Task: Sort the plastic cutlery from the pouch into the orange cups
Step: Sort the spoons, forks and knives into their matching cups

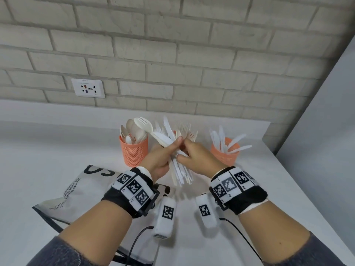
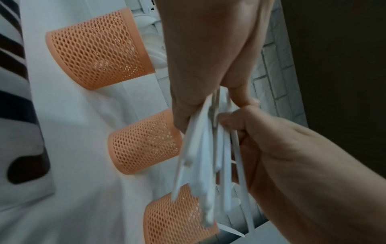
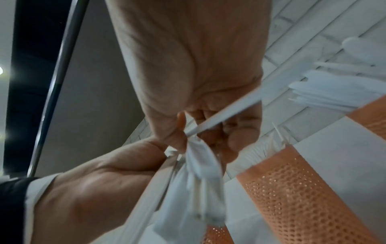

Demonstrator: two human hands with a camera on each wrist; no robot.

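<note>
My left hand (image 1: 170, 150) grips a bundle of white plastic cutlery (image 1: 180, 173), heads up and handles fanning down, above the table in front of the middle cup. My right hand (image 1: 183, 153) meets it from the right and pinches one white piece (image 3: 229, 107) within the bundle; what kind of piece it is cannot be told. Three orange mesh cups stand in a row: the left cup (image 1: 133, 152) holds spoons, the middle cup (image 2: 144, 145) is mostly hidden behind my hands with forks (image 1: 187, 129) showing above it, and the right cup (image 1: 224, 152) holds knives. The printed pouch (image 1: 76, 189) lies flat at the lower left.
A brick wall with a power socket (image 1: 88, 88) stands right behind the cups. The white table (image 1: 48, 150) ends at an edge on the right, beside a grey wall (image 1: 326, 112). Sensor cables hang below my wrists.
</note>
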